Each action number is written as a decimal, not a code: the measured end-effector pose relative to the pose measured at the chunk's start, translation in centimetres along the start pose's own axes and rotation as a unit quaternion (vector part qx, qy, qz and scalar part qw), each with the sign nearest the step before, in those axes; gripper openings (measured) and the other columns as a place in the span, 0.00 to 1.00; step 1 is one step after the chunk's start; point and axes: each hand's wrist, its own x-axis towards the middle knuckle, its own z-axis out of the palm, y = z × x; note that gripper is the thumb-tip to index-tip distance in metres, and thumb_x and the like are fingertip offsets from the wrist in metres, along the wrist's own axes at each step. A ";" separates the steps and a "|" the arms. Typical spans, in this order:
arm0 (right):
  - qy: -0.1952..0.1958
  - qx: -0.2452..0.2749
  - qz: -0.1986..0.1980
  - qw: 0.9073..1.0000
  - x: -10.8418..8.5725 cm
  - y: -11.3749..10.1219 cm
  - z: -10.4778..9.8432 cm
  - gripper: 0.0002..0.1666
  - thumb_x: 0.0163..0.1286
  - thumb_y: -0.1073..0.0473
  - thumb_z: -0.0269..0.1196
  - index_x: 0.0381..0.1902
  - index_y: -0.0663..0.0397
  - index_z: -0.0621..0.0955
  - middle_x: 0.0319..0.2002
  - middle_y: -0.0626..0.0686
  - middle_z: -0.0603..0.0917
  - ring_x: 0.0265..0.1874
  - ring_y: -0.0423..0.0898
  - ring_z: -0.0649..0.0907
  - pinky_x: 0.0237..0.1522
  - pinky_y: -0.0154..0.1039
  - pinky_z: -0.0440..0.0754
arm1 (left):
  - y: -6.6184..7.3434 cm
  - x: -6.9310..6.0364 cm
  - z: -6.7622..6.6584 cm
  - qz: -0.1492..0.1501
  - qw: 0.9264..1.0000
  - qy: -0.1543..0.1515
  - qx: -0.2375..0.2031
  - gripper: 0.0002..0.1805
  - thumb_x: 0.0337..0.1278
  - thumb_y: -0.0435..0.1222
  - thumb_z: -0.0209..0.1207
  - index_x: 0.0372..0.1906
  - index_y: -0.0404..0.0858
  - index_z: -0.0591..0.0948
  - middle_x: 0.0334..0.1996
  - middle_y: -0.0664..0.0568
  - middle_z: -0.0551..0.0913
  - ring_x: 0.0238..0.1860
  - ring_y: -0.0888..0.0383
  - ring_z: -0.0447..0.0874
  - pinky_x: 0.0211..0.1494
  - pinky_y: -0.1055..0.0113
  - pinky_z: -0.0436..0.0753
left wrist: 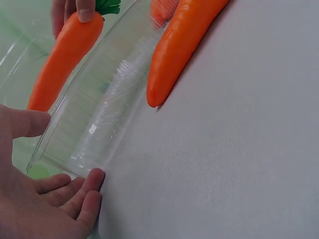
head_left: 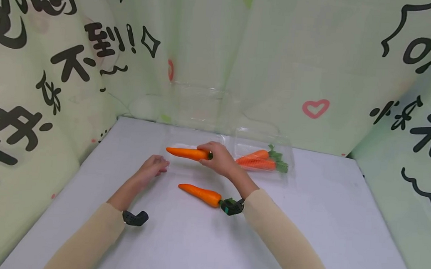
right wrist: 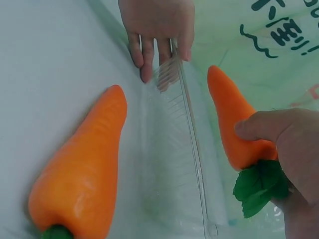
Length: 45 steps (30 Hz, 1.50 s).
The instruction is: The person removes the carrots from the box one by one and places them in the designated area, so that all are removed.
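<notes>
Two beige sleeves (head_left: pixel 281 231) are cut off by the bottom edge, with a broad stretch of white worktop (head_left: pixel 192 249) shown between them. A black device is worn on each wrist; by the right one (head_left: pixel 232 207), the leaves of a loose carrot (head_left: pixel 198 193) are partly covered. This carrot is laid on the worktop, tip to the left, and a narrow strip of surface is left between it and a clear plastic box (left wrist: pixel 104 107) just beyond.

At the box's left end the left hand (head_left: pixel 152 168) is held wide, thumb apart at the rim, straight fingers set against the corner. A second orange carrot (head_left: pixel 186 153) is held by its leafy end between the thumb and fingers of the right hand (head_left: pixel 219 157), over the box, tip pointed toward the left hand. Whether the box floor is touched by it cannot be told.

To the right, a second clear box (head_left: pixel 290 152) is partly blocked by the right hand; at least two carrots (head_left: pixel 256 163) are seen inside. Behind, an upright transparent panel (head_left: pixel 200 104) is barely made out. The worktop's far edge is closed off by a pale green curtain (head_left: pixel 281 51), printed with black characters and a pink heart (head_left: pixel 315 108).
</notes>
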 end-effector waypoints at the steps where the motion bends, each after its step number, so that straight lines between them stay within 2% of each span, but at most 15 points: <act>1: -0.001 0.002 0.001 1.000 -0.3 0.0 0.0 0.24 0.64 0.57 0.66 0.58 0.49 0.80 0.55 0.51 0.81 0.54 0.48 0.76 0.60 0.44 0.78 | 0.0 0.0 0.0 0.000 1.000 0.001 0.002 0.37 0.68 0.52 0.49 0.74 0.38 0.53 0.67 0.42 0.68 0.67 0.47 0.67 0.74 0.49 0.63; 9: -0.020 0.010 -0.019 1.000 -2.8 1.0 -0.4 0.23 0.64 0.56 0.67 0.57 0.50 0.80 0.53 0.51 0.83 0.49 0.47 0.79 0.57 0.43 0.80 | -0.3 0.3 0.0 0.001 1.000 -0.004 0.007 0.40 0.68 0.52 0.49 0.75 0.37 0.50 0.68 0.40 0.67 0.68 0.46 0.67 0.75 0.48 0.62; 19: -0.028 0.022 -0.018 0.999 -5.6 1.9 -1.2 0.24 0.63 0.54 0.68 0.57 0.47 0.80 0.50 0.47 0.83 0.44 0.44 0.78 0.53 0.41 0.81 | -0.2 0.2 -0.3 -0.002 1.000 -0.005 0.002 0.39 0.68 0.52 0.49 0.75 0.38 0.51 0.68 0.41 0.68 0.67 0.46 0.67 0.74 0.48 0.62; 24: -0.034 0.029 -0.033 0.998 -6.7 2.1 -1.4 0.23 0.63 0.54 0.68 0.56 0.48 0.81 0.48 0.47 0.84 0.42 0.44 0.78 0.51 0.41 0.82 | -0.1 0.2 -0.5 0.012 1.000 -0.006 -0.003 0.38 0.69 0.51 0.49 0.74 0.36 0.51 0.68 0.40 0.66 0.67 0.46 0.68 0.74 0.48 0.62; 35: -0.042 0.012 -0.030 0.999 -8.0 3.2 -1.4 0.23 0.62 0.53 0.69 0.55 0.51 0.82 0.49 0.48 0.84 0.43 0.44 0.78 0.50 0.39 0.81 | 0.0 0.1 -0.4 0.018 1.000 -0.009 -0.006 0.38 0.69 0.49 0.49 0.74 0.35 0.52 0.68 0.39 0.65 0.66 0.46 0.68 0.74 0.49 0.63; 40: -0.027 0.020 -0.029 0.999 -8.2 3.7 -1.0 0.20 0.59 0.52 0.71 0.49 0.51 0.83 0.44 0.48 0.84 0.40 0.42 0.79 0.46 0.36 0.82 | -0.1 0.0 -0.4 0.018 1.000 -0.010 -0.008 0.37 0.69 0.49 0.49 0.73 0.35 0.52 0.67 0.39 0.66 0.66 0.46 0.68 0.74 0.49 0.63; 45: -0.031 0.042 0.000 0.999 -8.5 4.4 -0.4 0.20 0.55 0.50 0.73 0.42 0.49 0.81 0.40 0.46 0.82 0.40 0.41 0.81 0.46 0.35 0.83 | -0.1 0.0 -0.3 0.018 1.000 -0.010 -0.003 0.37 0.69 0.49 0.49 0.73 0.35 0.53 0.66 0.38 0.68 0.66 0.45 0.68 0.73 0.48 0.63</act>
